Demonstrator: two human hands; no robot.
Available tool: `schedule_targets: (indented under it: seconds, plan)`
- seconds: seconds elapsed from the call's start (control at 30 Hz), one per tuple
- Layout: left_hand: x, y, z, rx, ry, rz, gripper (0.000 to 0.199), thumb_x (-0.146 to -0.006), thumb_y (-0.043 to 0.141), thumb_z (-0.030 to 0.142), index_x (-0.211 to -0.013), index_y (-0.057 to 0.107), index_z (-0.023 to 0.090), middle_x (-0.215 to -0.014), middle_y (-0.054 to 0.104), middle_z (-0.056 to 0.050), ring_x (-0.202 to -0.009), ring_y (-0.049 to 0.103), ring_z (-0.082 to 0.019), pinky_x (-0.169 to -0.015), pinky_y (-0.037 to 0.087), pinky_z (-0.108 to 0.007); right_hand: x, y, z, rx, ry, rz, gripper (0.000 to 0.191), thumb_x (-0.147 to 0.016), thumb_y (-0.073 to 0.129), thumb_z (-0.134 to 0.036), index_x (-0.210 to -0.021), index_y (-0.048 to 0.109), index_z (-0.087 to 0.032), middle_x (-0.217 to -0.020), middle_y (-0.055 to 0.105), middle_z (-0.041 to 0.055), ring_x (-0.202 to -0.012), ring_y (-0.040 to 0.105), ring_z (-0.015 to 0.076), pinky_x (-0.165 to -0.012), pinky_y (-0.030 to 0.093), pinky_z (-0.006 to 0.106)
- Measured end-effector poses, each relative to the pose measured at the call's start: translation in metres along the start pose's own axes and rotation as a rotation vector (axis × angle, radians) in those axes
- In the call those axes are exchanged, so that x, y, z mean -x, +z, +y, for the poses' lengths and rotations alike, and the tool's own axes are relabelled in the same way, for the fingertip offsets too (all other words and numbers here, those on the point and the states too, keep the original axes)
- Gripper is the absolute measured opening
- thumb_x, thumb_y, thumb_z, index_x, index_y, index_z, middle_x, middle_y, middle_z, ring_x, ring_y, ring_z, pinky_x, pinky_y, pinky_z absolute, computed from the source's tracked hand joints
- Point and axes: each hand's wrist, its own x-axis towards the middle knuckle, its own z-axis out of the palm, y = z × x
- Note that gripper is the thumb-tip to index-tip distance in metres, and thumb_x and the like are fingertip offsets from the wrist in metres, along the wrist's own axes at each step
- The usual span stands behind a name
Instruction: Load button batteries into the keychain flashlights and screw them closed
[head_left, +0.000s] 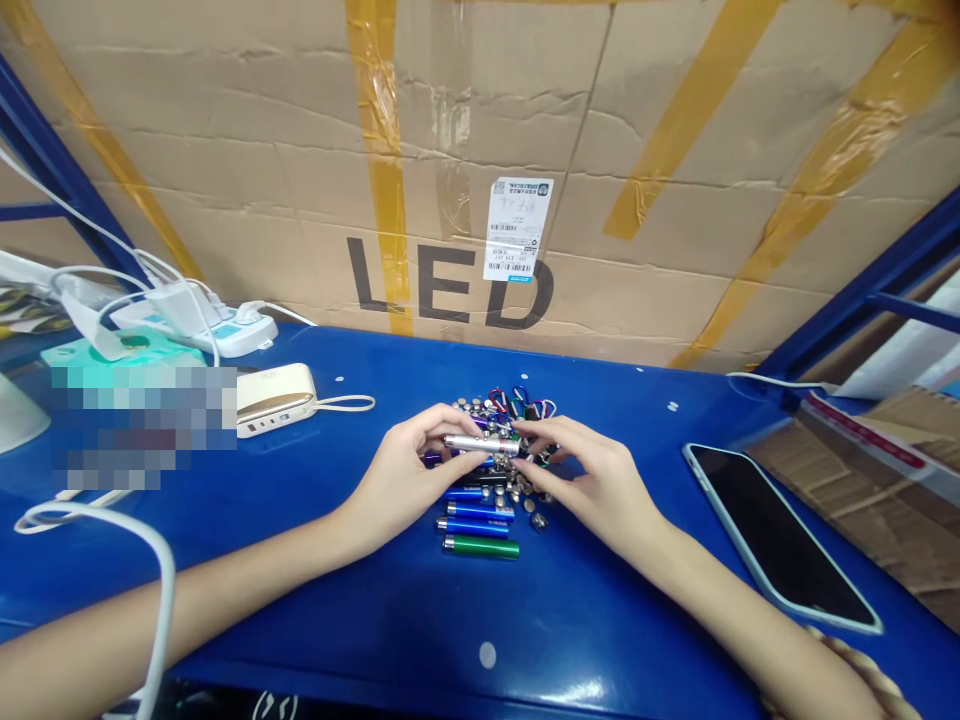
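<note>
My left hand [420,465] grips a silver metal tube [476,443] between thumb and fingers, holding it sideways above the pile. At the tube's right end, my right hand [589,462] has its thumb and fingertips closed around the tip; any small part between them is too small to tell. Below lie a green tube [484,547] and several blue tubes [476,527], side by side. Small silver discs [529,506] are scattered under and between the hands. Coloured carabiner clips [519,402] sit behind them.
On the blue table [487,620], a phone [784,535] lies at the right beside brown cardboard [892,480]. A cream power bank [277,398] and a white power strip [232,330] with cables are at the left. A large taped carton [285,200] stands behind.
</note>
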Motion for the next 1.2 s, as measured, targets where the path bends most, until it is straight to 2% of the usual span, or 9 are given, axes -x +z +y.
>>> schedule_targets:
  seconds: [0.17,0.27,0.47,0.7,0.9,1.0,1.07,1.13,1.2]
  plan:
    - [0.001,0.001,-0.002,0.107,-0.051,-0.078,0.018,-0.072,0.065,0.021,-0.079,0.049,0.016,-0.077,0.064,0.001,-0.074,0.060,-0.011,-0.070,0.045,-0.021,0.003,0.002,-0.015,-0.116,-0.176,0.086,0.019,-0.080,0.060,-0.018,-0.099,0.062,-0.019,-0.089,0.066,0.0031,-0.077,0.062,0.0118,-0.067,0.052,0.022]
    - [0.001,0.001,-0.004,0.120,-0.065,-0.116,0.022,-0.072,0.065,0.021,-0.087,0.050,0.016,-0.080,0.066,0.000,-0.077,0.061,-0.012,-0.074,0.046,-0.023,0.004,0.003,-0.024,-0.160,-0.219,0.087,0.019,-0.080,0.060,-0.016,-0.099,0.062,-0.017,-0.088,0.067,0.0039,-0.071,0.062,0.0101,-0.064,0.053,0.020]
    - [-0.002,0.002,-0.004,0.180,-0.061,-0.176,0.015,-0.073,0.061,0.019,-0.086,0.054,0.015,-0.083,0.066,-0.002,-0.084,0.062,-0.014,-0.078,0.047,-0.025,0.005,0.000,-0.027,-0.038,-0.291,0.083,0.012,-0.081,0.058,-0.018,-0.092,0.064,-0.018,-0.086,0.067,0.0035,-0.076,0.064,0.0109,-0.067,0.053,0.020]
    - [0.000,0.004,0.005,0.231,-0.022,-0.242,0.019,-0.075,0.062,0.032,-0.079,0.050,0.018,-0.089,0.068,-0.007,-0.091,0.063,-0.019,-0.082,0.050,-0.034,0.008,0.000,-0.028,0.074,-0.382,0.094,0.013,-0.083,0.056,-0.018,-0.093,0.063,-0.018,-0.086,0.069,0.0017,-0.076,0.064,0.0096,-0.064,0.052,0.020]
    - [-0.001,0.004,0.003,0.233,0.000,-0.231,0.014,-0.074,0.064,0.025,-0.078,0.054,0.016,-0.093,0.067,-0.007,-0.088,0.064,-0.017,-0.080,0.050,-0.031,0.007,-0.002,-0.029,0.096,-0.366,0.154,0.009,-0.080,0.059,-0.016,-0.087,0.063,-0.017,-0.080,0.069,0.0018,-0.073,0.064,0.0100,-0.063,0.050,0.019]
    - [-0.004,-0.002,0.002,0.044,0.056,-0.121,0.012,-0.073,0.065,0.023,-0.081,0.059,0.015,-0.089,0.068,-0.005,-0.082,0.064,-0.016,-0.074,0.051,-0.027,0.005,-0.005,-0.027,0.111,-0.265,0.203,0.008,-0.080,0.058,-0.016,-0.087,0.063,-0.016,-0.081,0.068,0.0020,-0.070,0.063,0.0093,-0.060,0.049,0.018]
    - [-0.006,-0.009,0.000,-0.196,0.180,-0.035,0.011,-0.075,0.064,0.023,-0.083,0.063,0.017,-0.084,0.068,-0.003,-0.077,0.062,-0.014,-0.070,0.049,-0.025,0.004,-0.006,-0.024,0.122,-0.173,0.228,0.009,-0.081,0.056,-0.018,-0.087,0.063,-0.017,-0.081,0.068,0.0018,-0.066,0.062,0.0087,-0.057,0.048,0.018]
    - [-0.007,-0.014,-0.002,-0.455,0.349,-0.015,0.011,-0.077,0.062,0.024,-0.086,0.064,0.019,-0.084,0.067,-0.002,-0.077,0.060,-0.014,-0.071,0.046,-0.026,0.003,-0.006,-0.021,0.137,-0.089,0.231,0.011,-0.083,0.054,-0.021,-0.086,0.064,-0.019,-0.082,0.067,0.0016,-0.063,0.061,0.0084,-0.054,0.046,0.018]
    - [-0.007,-0.018,-0.005,-0.660,0.459,-0.047,0.012,-0.080,0.059,0.025,-0.090,0.063,0.020,-0.086,0.067,-0.001,-0.078,0.058,-0.014,-0.072,0.042,-0.027,0.002,-0.003,-0.019,0.156,-0.026,0.191,0.013,-0.084,0.052,-0.025,-0.085,0.064,-0.019,-0.082,0.067,0.0010,-0.060,0.060,0.0078,-0.053,0.046,0.018]
